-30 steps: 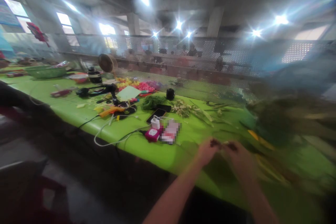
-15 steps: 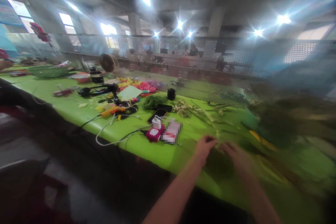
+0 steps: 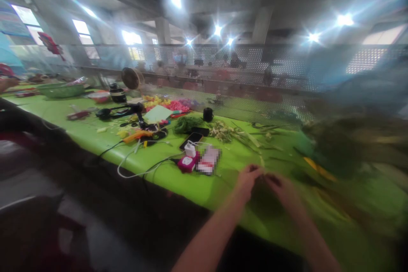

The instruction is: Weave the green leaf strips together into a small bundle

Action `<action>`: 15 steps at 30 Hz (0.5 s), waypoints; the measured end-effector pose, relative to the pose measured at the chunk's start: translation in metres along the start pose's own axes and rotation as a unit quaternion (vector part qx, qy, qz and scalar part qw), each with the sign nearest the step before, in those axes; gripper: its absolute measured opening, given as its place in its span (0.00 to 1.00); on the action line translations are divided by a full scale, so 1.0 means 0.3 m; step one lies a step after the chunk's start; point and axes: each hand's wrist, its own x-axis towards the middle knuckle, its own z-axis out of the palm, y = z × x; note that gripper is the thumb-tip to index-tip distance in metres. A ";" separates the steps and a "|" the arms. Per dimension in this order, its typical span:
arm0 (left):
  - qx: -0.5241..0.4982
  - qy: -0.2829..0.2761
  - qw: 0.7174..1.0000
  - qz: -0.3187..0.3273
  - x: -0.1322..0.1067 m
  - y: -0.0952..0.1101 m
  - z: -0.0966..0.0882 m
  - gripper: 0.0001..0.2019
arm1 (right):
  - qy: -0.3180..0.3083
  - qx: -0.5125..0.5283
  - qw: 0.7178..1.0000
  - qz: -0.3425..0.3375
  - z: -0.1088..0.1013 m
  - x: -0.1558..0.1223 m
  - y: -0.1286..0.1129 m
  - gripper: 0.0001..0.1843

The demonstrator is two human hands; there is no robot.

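Over the green table (image 3: pixel 223 191), my left hand (image 3: pixel 249 179) pinches a thin pale stem-like piece (image 3: pixel 262 160) that sticks up from its fingertips. My right hand (image 3: pixel 282 187) meets it from the right, thumb and fingers closed at the base of the same piece. The two sets of fingertips almost touch, and they hide the lower end of the piece. Just beyond the hands lies a heap of small pale yellow-green flower pieces (image 3: pixel 222 131) with green stalks (image 3: pixel 251 139). A phone with a lit screen (image 3: pixel 208 160) lies left of my left hand.
A pink power strip (image 3: pixel 187 162) holds a white charger (image 3: pixel 190 148). Further left are a dark phone (image 3: pixel 191 140), green fibre (image 3: pixel 186 124), a black cup (image 3: pixel 208 114), an orange glue gun (image 3: pixel 137 136) and pink petals (image 3: pixel 177 105). A perforated screen (image 3: pixel 248 93) stands behind; a large dark bundle (image 3: pixel 347 144) blurs at right.
My right hand has come slightly left and its fingers have closed in against the left fingertips. The pale piece now stands more upright and thinner in view.
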 end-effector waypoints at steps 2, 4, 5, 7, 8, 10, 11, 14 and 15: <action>0.094 -0.014 0.994 0.053 0.003 -0.008 0.000 0.08 | 0.041 0.001 0.999 0.020 -0.012 -0.012 -0.023 0.17; 0.187 -0.024 0.977 0.104 0.006 -0.018 0.002 0.06 | 0.076 -0.006 0.996 0.044 -0.022 -0.026 -0.051 0.18; 0.217 -0.030 0.968 0.121 0.007 -0.021 0.004 0.06 | 0.086 -0.009 0.995 0.053 -0.025 -0.033 -0.064 0.17; 0.235 -0.041 0.961 0.138 0.007 -0.024 0.007 0.06 | 0.092 -0.011 0.994 0.051 -0.030 -0.044 -0.085 0.15; 0.230 -0.043 0.962 0.140 0.006 -0.023 0.008 0.08 | 0.097 -0.006 0.994 0.045 -0.031 -0.047 -0.091 0.14; 0.208 -0.045 0.968 0.134 0.001 -0.018 0.010 0.11 | 0.120 0.010 0.992 0.034 -0.032 -0.050 -0.094 0.13; 0.192 -0.052 0.972 0.124 -0.002 -0.015 0.010 0.13 | 0.133 0.018 0.991 0.029 -0.033 -0.048 -0.091 0.13; 0.164 -0.104 0.977 0.089 -0.006 -0.012 0.009 0.14 | 0.171 0.037 0.984 0.019 -0.036 -0.038 -0.070 0.15; 0.172 -0.120 0.974 0.080 -0.006 -0.014 0.008 0.13 | 0.180 0.042 0.983 0.013 -0.036 -0.034 -0.060 0.16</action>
